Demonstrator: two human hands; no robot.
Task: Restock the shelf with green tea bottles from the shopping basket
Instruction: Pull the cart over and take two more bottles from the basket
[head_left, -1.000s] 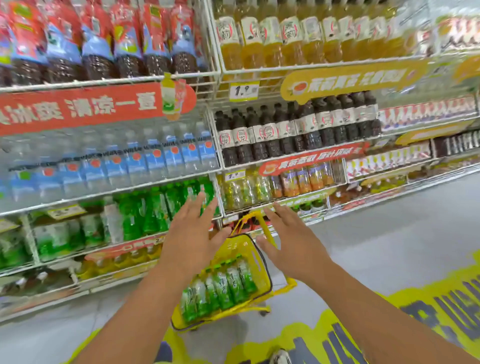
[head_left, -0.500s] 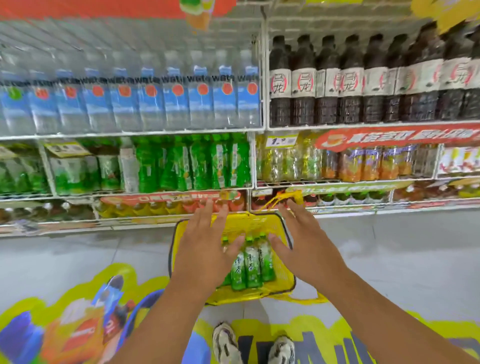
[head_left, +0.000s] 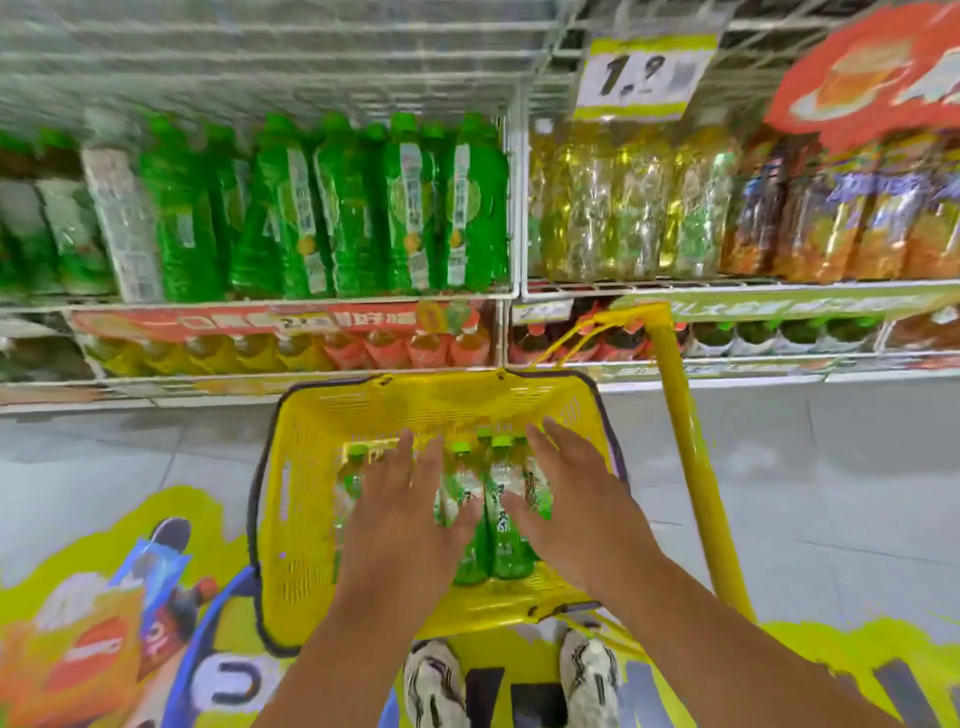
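Green tea bottles (head_left: 501, 514), clear plastic with green caps and labels, lie side by side in the yellow perforated plastic shopping basket (head_left: 311, 519) standing on the grey floor, its long yellow handle (head_left: 685, 467) raised at the right. From the head camera, the left hand (head_left: 400, 514) and right hand (head_left: 576, 499) hover over the bottles with fingers spread and straight; neither grip is closed on anything. Whether the fingertips touch the bottles I cannot tell. The step in hand looks like the reach for a pick. Next, each hand needs to curl round a bottle body and lift toward the white wire shelf (head_left: 291, 301), where matching green bottles (head_left: 405, 208) stand.
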